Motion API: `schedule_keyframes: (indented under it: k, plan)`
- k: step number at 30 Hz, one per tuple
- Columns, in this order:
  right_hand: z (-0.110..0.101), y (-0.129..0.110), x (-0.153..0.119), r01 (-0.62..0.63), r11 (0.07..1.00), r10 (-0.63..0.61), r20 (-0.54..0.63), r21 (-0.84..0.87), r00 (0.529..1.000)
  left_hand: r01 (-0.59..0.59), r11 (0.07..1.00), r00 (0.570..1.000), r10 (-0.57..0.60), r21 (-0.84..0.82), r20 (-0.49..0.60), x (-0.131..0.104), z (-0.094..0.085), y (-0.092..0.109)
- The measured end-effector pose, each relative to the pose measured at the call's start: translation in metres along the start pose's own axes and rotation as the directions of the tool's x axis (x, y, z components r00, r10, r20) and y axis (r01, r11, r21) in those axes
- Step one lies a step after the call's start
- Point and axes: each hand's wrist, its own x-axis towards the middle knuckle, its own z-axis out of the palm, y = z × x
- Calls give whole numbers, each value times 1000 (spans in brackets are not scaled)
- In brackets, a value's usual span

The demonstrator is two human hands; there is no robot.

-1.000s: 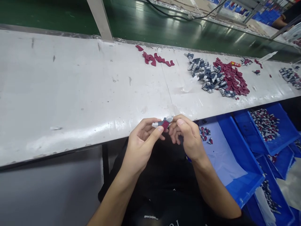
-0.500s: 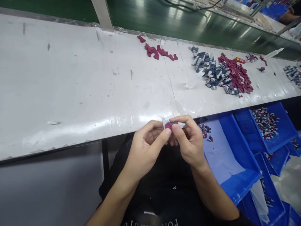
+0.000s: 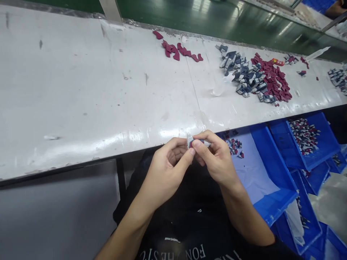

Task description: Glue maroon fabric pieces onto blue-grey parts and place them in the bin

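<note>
A small grey, navy and maroon part (image 3: pixel 190 141) is pinched between both hands, just off the table's front edge. My left hand (image 3: pixel 172 162) grips its left end, thumb on the near side. My right hand (image 3: pixel 215 155) holds it from the right, with the thumb pressed over its maroon face. Fingers hide much of the part. Beyond, on the white table (image 3: pixel 108 94), lie a heap of navy and grey parts (image 3: pixel 244 74), a heap of maroon pieces (image 3: pixel 276 81) and several loose maroon pieces (image 3: pixel 170 50).
Right of my lap, a blue bin (image 3: pixel 282 177) lined with white sheet holds several finished-looking parts. More blue bins (image 3: pixel 320 144) stand beyond it. A green conveyor (image 3: pixel 176 18) runs behind the table. A clear nozzle-like item (image 3: pixel 317 53) lies at the back right. Part of another person's arm shows top right.
My right thumb has moved left over the part and covers more of its maroon face. The table and bins appear slightly higher in view.
</note>
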Motion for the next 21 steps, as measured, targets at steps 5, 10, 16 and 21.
schedule_keyframes:
  k: [5, 10, 16, 21]
  plan:
    - [-5, 2, -5, 10, 999, -10, -5, -38, 1000, 29, 999, 999, -28, -27, 20, 2, -2, -5]
    - [-1, -1, -9, 24, 997, -29, -67, -74, 997, 46, 999, 999, -46, 4, 26, 3, 1, -4]
    - [-4, -3, -9, -21, 996, 12, -110, -89, 994, 103, 994, 988, -100, -19, 117, 2, -2, -1]
    - [-9, 1, -11, -24, 998, 16, -118, -60, 993, 103, 995, 987, -103, 6, 121, 1, -1, -4]
